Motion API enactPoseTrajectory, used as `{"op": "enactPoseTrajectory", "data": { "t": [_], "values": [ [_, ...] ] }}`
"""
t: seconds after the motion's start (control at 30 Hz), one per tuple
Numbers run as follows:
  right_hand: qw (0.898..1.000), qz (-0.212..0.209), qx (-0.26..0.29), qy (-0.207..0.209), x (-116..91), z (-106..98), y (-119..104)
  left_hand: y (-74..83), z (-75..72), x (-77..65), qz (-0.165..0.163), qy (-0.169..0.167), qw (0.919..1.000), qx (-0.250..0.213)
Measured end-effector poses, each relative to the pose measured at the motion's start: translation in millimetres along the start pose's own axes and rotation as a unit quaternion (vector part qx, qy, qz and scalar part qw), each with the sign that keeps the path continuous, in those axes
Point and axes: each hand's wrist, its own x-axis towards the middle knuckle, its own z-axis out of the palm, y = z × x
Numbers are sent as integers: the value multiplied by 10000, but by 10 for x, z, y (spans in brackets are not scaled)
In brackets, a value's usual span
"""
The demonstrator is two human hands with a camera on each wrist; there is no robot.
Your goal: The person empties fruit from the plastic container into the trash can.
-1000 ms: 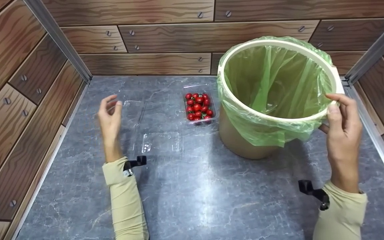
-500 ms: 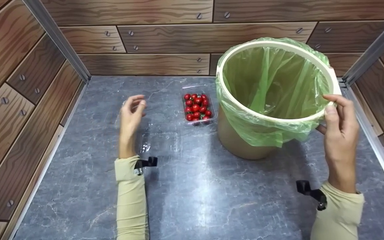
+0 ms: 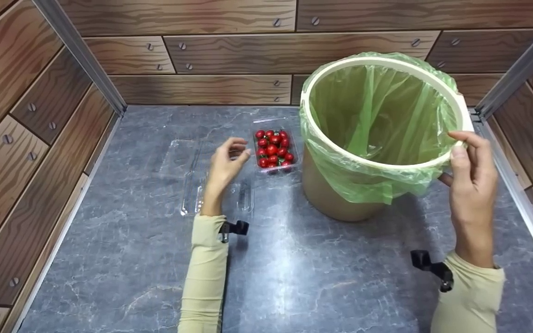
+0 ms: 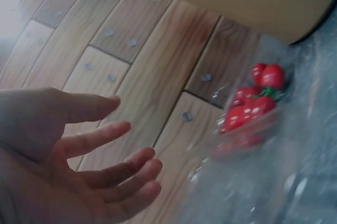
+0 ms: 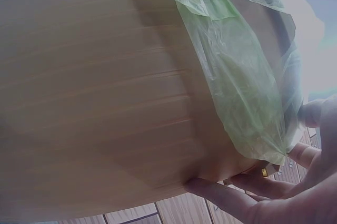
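Note:
Red cherry tomatoes [image 3: 272, 149] fill a clear plastic box [image 3: 271, 121] left of the bin. My left hand [image 3: 226, 166] hovers just left of that box, fingers spread and loosely bent, holding nothing. Beneath it lies a see-through plastic container [image 3: 187, 203], partly covered by the hand and forearm. My right hand [image 3: 474, 185] grips the pale rim [image 3: 465, 121] of a tan bin [image 3: 336, 201] on its right side, thumb and fingers on either side of the edge. A thin green bag [image 3: 363, 185] lines the bin and folds over its rim.
The grey marbled surface [image 3: 271, 286] is bounded by wood-patterned walls [image 3: 229, 53] at the back and both sides. Metal corner posts [image 3: 83, 55] stand at the back left and right. The tall bin takes up the back right.
My left hand has moved right, from beside the see-through plastic to just left of the tomatoes. My right hand has kept its hold on the bin's rim.

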Motion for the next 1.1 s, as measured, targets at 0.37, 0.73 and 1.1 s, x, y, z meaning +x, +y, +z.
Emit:
{"op": "enactPoseTrajectory", "data": {
  "t": [0.37, 0.73, 1.1],
  "values": [
    [10000, -19, 21, 9, -23, -15, 1, -94, 256, 39, -151, -394, 9880, 1486],
    [9998, -121, 63, -111, 3, -5, -9, -152, 285, 40, -256, -199, 9852, 1681],
    [9999, -101, 67, -94, 3, -20, -15, -194, 244, 105, 142, 1115, 9836, 1408]
  ]
}}
